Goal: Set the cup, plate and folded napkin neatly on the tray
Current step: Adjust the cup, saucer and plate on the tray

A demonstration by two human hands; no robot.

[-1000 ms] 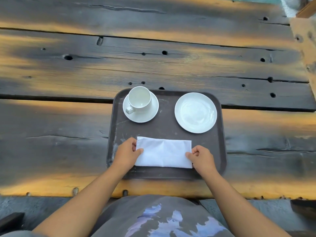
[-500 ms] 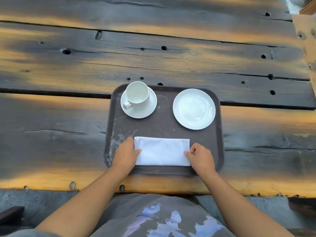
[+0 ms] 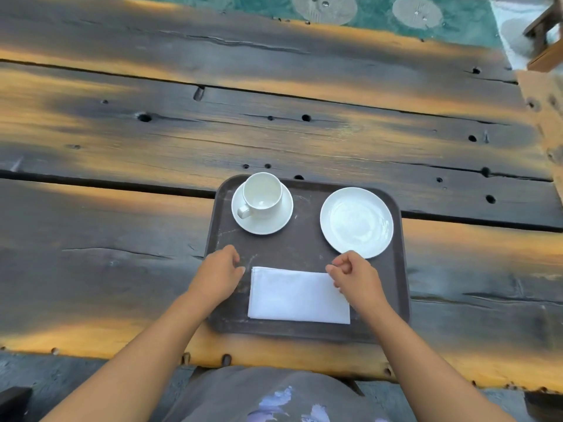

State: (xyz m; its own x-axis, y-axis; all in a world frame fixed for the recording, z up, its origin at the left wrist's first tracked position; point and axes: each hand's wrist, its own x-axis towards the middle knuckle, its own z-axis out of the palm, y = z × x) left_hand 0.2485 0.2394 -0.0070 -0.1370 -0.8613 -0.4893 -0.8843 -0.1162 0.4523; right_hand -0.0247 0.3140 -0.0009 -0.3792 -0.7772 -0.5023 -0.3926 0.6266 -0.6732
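A dark brown tray [image 3: 307, 248] lies on the wooden table near its front edge. On the tray's far left a white cup [image 3: 262, 193] stands on a white saucer [image 3: 278, 220]. A white plate [image 3: 356, 222] lies at the far right. A folded white napkin [image 3: 298, 295] lies flat along the near side. My left hand [image 3: 219, 274] hovers just left of the napkin, fingers loosely curled, holding nothing. My right hand [image 3: 355, 277] is above the napkin's right end, fingers curled in, empty.
The table [image 3: 152, 147] is made of dark weathered planks with gaps and knot holes. Beyond its far edge is green patterned floor [image 3: 380, 10]. A wooden piece of furniture [image 3: 545, 44] stands at the far right. My lap is below the front edge.
Both hands have let go of the napkin's ends and lifted away from it. The napkin stays flat on the tray. The camera has tilted up, showing more table.
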